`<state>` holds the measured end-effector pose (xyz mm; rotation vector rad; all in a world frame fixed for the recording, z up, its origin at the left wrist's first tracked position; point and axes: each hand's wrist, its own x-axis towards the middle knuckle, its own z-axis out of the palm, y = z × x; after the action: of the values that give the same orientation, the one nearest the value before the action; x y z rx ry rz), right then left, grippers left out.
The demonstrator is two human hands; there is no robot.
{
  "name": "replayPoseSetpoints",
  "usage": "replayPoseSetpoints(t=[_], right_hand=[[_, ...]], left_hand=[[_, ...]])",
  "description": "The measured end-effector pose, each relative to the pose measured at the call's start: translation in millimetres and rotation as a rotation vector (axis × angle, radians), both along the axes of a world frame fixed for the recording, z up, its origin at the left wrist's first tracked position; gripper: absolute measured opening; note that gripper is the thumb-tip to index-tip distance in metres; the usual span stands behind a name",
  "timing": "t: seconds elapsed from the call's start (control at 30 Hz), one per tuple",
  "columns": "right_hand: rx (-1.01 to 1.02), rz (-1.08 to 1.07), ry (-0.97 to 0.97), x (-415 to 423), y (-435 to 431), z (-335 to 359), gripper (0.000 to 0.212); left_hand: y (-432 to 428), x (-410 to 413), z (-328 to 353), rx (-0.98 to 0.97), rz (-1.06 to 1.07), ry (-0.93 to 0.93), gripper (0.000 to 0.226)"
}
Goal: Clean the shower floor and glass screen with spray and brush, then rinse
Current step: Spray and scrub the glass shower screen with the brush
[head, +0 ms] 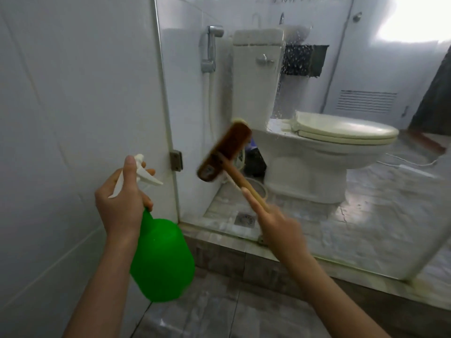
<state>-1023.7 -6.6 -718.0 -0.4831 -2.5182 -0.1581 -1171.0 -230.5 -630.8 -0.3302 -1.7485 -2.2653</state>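
Scrubbing-the-glass step, likely. Right hand is gripping the wooden-handled brown scrub brush, its head seemingly touching the wet clear glass shower screen low down. Left hand is curling round the green plastic spray bottle's neck. Next: firm strokes across the glass.

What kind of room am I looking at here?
Most likely a home bathroom: a toilet stands beyond the glass screen, a bidet sprayer hangs on the tiled wall beside it, and a floor drain sits in the tiles.

A green spray bottle with a white trigger, a brown brush, grey mottled floor tiles.
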Motion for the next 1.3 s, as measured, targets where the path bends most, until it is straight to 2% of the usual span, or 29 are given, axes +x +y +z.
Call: replayPoseSetpoints(t=[0.07, 0.13, 0.27, 0.37, 0.43, 0.53, 0.63, 0.7, 0.8, 0.83, 0.9, 1.0, 1.1, 1.17, 1.23, 1.3], right_hand=[[-0.087, -0.03, 0.005, 55.2, 6.5, -32.2, 0.109], [-0.169, -0.066, -0.019, 76.1, 4.8, -48.3, 0.11], [-0.054, 0.011, -0.011, -1.9, -9.4, -39.2, 0.102], [0.048, 0.021, -0.086, -40.5, -10.5, -35.7, 0.102], [0.018, 0.016, -0.174, -8.5, 2.9, -53.7, 0.107], [-0.061, -0.007, -0.263, 73.0, 23.2, -85.9, 0.129], [-0.151, -0.069, -0.332, 75.3, 15.5, -101.7, 0.133], [-0.079, -0.028, -0.345, 28.9, -10.0, -97.8, 0.126], [-0.054, 0.097, -0.438, -41.1, -35.7, -85.4, 0.094], [-0.079, 0.113, -0.48, -48.1, -36.7, -86.5, 0.09], [-0.074, 0.061, -0.449, -25.9, -24.6, -97.7, 0.099], [-0.093, -0.036, -0.335, 71.6, 14.0, -123.5, 0.131], [-0.32, -0.133, -0.39, 118.6, 21.5, -131.9, 0.138], [-0.306, -0.14, -0.385, 89.8, 6.9, -131.6, 0.137], [-0.165, -0.061, -0.367, 41.8, -13.4, -124.1, 0.135], [-0.103, 0.037, -0.398, 11.1, -14.8, -124.8, 0.119]], left_hand=[[-2.0, 0.9, -8.3, -0.006, -0.023, -0.018, 0.028], [-2.2, 1.9, -15.4, -0.035, -0.035, -0.033, 0.028], [0.1, 2.0, -26.4, -0.08, -0.033, -0.053, 0.028], [1.5, 1.2, -31.1, -0.072, -0.019, -0.078, 0.03], [2.2, 1.0, -30.5, -0.052, -0.035, -0.089, 0.027], [3.0, 2.3, -33.8, -0.062, -0.064, -0.092, 0.026], [4.7, 1.0, -41.2, -0.121, -0.054, -0.098, 0.026], [7.2, 0.0, -45.7, -0.136, -0.041, -0.105, 0.027], [11.1, -1.3, -52.7, -0.15, -0.018, -0.104, 0.028], [12.4, -0.8, -55.5, -0.148, -0.018, -0.11, 0.028], [13.7, 0.4, -59.6, -0.139, -0.031, -0.136, 0.027], [14.5, 3.8, -65.8, -0.152, -0.076, -0.161, 0.028], [15.0, 4.8, -70.0, -0.174, -0.098, -0.158, 0.027], [18.2, 7.5, -71.7, -0.19, -0.114, -0.146, 0.028], [22.7, 9.9, -72.3, -0.199, -0.116, -0.131, 0.03], [26.3, 11.6, -71.3, -0.201, -0.104, -0.122, 0.031]])
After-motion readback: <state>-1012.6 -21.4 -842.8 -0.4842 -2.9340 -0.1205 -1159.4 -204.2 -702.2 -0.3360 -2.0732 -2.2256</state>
